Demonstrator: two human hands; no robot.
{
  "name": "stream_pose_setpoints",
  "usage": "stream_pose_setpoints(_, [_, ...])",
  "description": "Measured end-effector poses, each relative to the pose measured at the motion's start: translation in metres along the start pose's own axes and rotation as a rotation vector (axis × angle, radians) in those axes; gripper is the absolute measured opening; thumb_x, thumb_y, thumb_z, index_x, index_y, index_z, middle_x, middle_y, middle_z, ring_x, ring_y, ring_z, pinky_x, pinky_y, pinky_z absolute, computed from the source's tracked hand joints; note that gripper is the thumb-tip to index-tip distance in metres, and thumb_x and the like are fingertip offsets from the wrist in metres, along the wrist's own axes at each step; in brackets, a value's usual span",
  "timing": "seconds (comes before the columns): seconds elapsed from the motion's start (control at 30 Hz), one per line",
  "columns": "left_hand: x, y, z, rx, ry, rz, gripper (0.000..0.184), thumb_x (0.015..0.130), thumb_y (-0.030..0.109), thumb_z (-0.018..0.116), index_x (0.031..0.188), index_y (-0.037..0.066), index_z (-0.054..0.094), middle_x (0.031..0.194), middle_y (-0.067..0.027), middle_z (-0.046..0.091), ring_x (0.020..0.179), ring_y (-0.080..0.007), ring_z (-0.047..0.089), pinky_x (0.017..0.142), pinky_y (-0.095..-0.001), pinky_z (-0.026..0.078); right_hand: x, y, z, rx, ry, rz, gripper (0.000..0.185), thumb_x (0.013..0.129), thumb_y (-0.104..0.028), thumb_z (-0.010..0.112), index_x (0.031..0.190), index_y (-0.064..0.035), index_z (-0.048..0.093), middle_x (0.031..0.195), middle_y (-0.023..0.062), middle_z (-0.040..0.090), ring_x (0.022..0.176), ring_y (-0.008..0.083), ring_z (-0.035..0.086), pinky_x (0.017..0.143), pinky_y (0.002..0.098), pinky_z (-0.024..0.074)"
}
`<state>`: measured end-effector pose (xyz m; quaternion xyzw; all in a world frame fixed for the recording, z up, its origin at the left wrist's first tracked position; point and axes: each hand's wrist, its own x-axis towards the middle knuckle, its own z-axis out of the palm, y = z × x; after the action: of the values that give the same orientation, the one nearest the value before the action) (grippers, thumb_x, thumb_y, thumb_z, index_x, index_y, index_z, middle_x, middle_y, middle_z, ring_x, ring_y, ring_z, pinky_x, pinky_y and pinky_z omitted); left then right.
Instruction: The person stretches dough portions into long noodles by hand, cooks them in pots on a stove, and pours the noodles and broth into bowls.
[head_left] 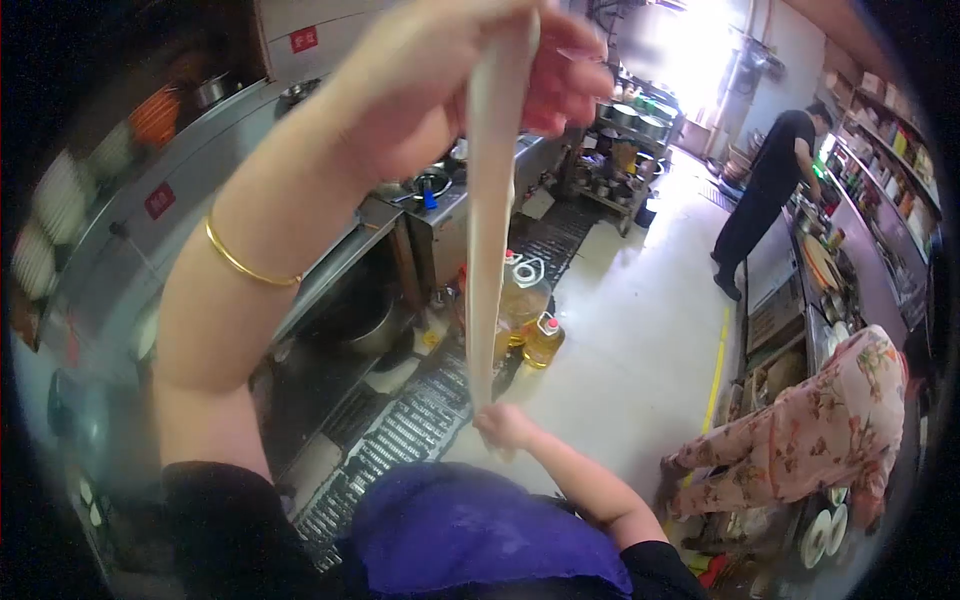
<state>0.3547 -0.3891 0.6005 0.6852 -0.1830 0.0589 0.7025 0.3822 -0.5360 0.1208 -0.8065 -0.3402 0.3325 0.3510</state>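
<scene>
A long, pale strip of what looks like dough (488,220) hangs almost upright in front of me. My left hand (470,85) is raised high at the top of the view, blurred, with the strip's upper end held at it. Lower down, my right hand (508,428) is closed round the strip's bottom end, above the purple apron (470,530). The strip is stretched between the two hands and touches nothing else that I can see.
Oil jugs (542,342) stand on the floor beside a drain grate (410,425). A counter with pans (430,185) is at the left. One person in black (775,180) and another in patterned clothes (800,430) stand along the right-hand counter. A shelf (625,150) holds pots.
</scene>
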Motion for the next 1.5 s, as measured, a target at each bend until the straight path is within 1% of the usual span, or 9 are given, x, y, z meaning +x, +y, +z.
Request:
stream_pose_setpoints(0.17, [-0.026,0.003,-0.045,-0.138,-0.050,0.090,0.054,0.096,0.040,0.037,0.116,-0.008,0.050,0.096,-0.0202,0.064,0.085,-0.0261,0.065,0.079,-0.0371,0.053,0.013,0.029,0.031,-0.160,-0.137,0.089,0.029,0.087,-0.033,0.054,0.095,-0.0068,0.066,0.078,0.0165,0.065,0.079,0.0312,0.064,0.072,0.0399,0.0500])
stream_pose_setpoints(0.33, [-0.084,-0.075,-0.098,-0.239,-0.156,-0.212,0.048,0.096,0.037,0.040,0.111,-0.005,0.055,0.098,-0.0178,0.066,0.090,-0.0256,0.065,0.079,-0.0372,0.054,-0.001,-0.051,-0.011,-0.242,-0.007,-0.319,0.026,0.088,-0.026,0.054,0.096,-0.0041,0.066,0.097,0.0179,0.064,0.104,0.0315,0.058,0.086,0.0375,0.0466])
stream_pose_setpoints(0.4, [-0.118,-0.131,-0.114,-0.239,-0.265,-0.287,0.047,0.094,0.039,0.045,0.112,-0.002,0.057,0.103,-0.0160,0.065,0.093,-0.0228,0.065,0.081,-0.0360,0.053,-0.015,-0.091,-0.046,-0.018,-0.015,-0.342,0.025,0.090,-0.023,0.053,0.095,-0.0014,0.066,0.098,0.0152,0.065,0.101,0.0263,0.060,0.085,0.0358,0.0473])
stream_pose_setpoints(0.53, [-0.168,-0.248,-0.089,-0.260,-0.225,-0.114,0.048,0.095,0.042,0.043,0.120,0.003,0.054,0.118,-0.0112,0.058,0.094,-0.0144,0.056,0.077,-0.0288,0.051,-0.035,-0.182,-0.087,0.612,0.478,-0.209,0.030,0.095,-0.025,0.046,0.097,0.0024,0.058,0.087,0.0146,0.066,0.082,0.0247,0.064,0.075,0.0364,0.0518])
stream_pose_setpoints(0.73, [-0.192,-0.351,-0.074,-0.206,-0.261,-0.220,0.035,0.093,0.038,0.051,0.106,0.008,0.060,0.090,-0.0015,0.060,0.072,-0.0092,0.052,0.061,-0.0204,0.044,-0.020,-0.282,-0.143,0.541,0.834,-0.522,0.028,0.096,-0.030,0.044,0.088,-0.0037,0.051,0.068,0.0093,0.058,0.059,0.0220,0.060,0.058,0.0346,0.0514])
stream_pose_setpoints(0.83, [-0.196,-0.381,-0.082,-0.133,-0.413,-0.485,0.036,0.092,0.041,0.046,0.094,0.008,0.061,0.088,-0.0074,0.061,0.067,-0.0149,0.056,0.061,-0.0275,0.048,-0.010,-0.330,-0.154,0.698,0.921,-0.519,0.027,0.096,-0.034,0.046,0.088,-0.0080,0.048,0.065,0.0058,0.052,0.051,0.0171,0.051,0.050,0.0321,0.0476])
stream_pose_setpoints(1.1, [-0.216,-0.544,-0.068,0.330,-0.502,-0.140,0.029,0.088,0.036,0.046,0.096,0.012,0.062,0.080,-0.0092,0.063,0.078,-0.0237,0.060,0.060,-0.0382,0.047,0.009,-0.352,-0.166,0.450,0.950,-0.204,0.027,0.096,-0.033,0.045,0.088,-0.0075,0.048,0.060,0.0053,0.048,0.049,0.0174,0.052,0.047,0.0322,0.0489])
stream_pose_setpoints(1.23, [-0.226,-0.540,-0.116,0.257,-0.554,-0.703,0.031,0.088,0.036,0.044,0.095,0.011,0.062,0.081,-0.0126,0.064,0.075,-0.0280,0.060,0.067,-0.0416,0.047,-0.018,-0.406,-0.241,0.369,1.097,-0.562,0.019,0.098,-0.029,0.044,0.097,-0.0112,0.050,0.070,-0.0036,0.053,0.053,0.0052,0.050,0.049,0.0210,0.0433])
stream_pose_setpoints(1.5, [-0.254,-0.545,-0.145,0.354,-0.452,-0.551,0.031,0.087,0.036,0.046,0.095,0.010,0.062,0.082,-0.0134,0.065,0.074,-0.0309,0.061,0.067,-0.0426,0.047,0.006,-0.452,-0.251,0.643,1.169,-0.497,0.028,0.100,-0.029,0.037,0.110,-0.0061,0.050,0.077,-0.0020,0.048,0.056,0.0072,0.044,0.054,0.0215,0.0443])
